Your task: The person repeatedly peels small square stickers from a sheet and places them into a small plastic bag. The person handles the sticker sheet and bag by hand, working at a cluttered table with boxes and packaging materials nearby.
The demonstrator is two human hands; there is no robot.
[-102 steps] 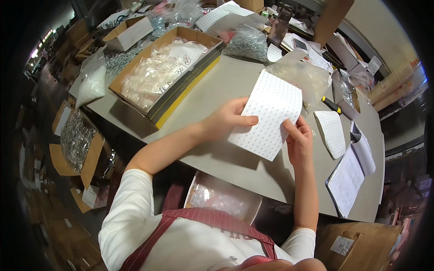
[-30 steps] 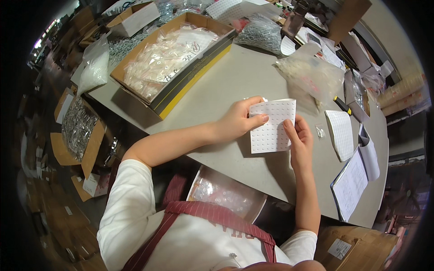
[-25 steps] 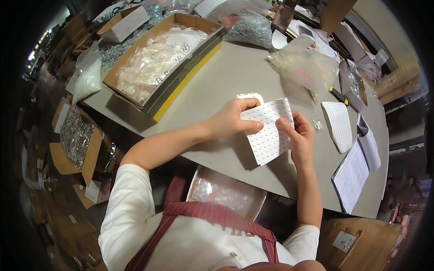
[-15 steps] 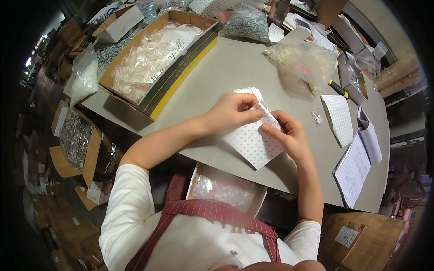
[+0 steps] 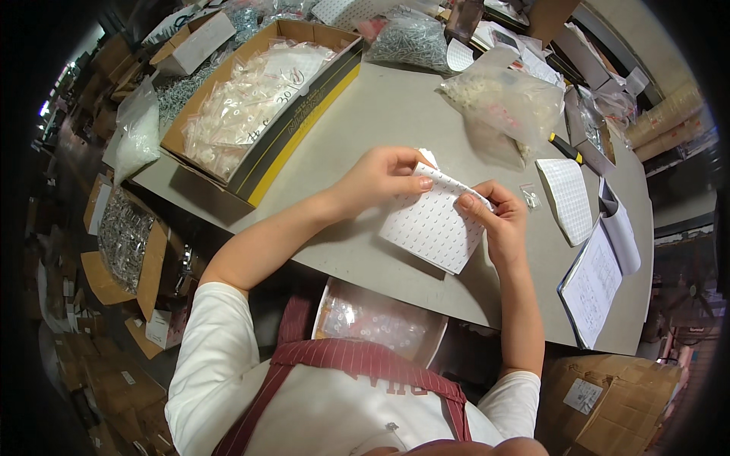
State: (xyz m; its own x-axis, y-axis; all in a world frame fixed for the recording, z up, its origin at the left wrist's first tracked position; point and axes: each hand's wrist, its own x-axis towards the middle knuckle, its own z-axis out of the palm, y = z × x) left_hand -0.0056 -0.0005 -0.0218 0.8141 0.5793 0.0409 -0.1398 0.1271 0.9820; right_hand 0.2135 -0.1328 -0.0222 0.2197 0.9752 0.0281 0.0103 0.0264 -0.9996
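Note:
A white sheet of paper [image 5: 437, 228] with rows of small dark marks is held up over the table at the middle, its upper edge folded over. My left hand [image 5: 386, 181] pinches its upper left corner between thumb and fingers. At the upper right corner my right hand [image 5: 498, 216] grips it, thumb on the near face and fingers behind. A bit of white plastic or paper shows behind the top left corner. Just right of my right hand lies a tiny clear bag [image 5: 530, 196] with small parts inside.
On the grey table [image 5: 357, 137] a long carton [image 5: 304, 114] of small clear bags stands at the left. Bags of screws [image 5: 411, 44] and of pale parts [image 5: 506, 99] lie farther back. A clipboard [image 5: 593, 281] and another patterned sheet [image 5: 564, 199] are at the right. Below sits an open drawer [image 5: 380, 323].
My right hand has moved right and slightly down along the sheet's edge. The upper edge, bunched before, is now stretched straighter between my hands.

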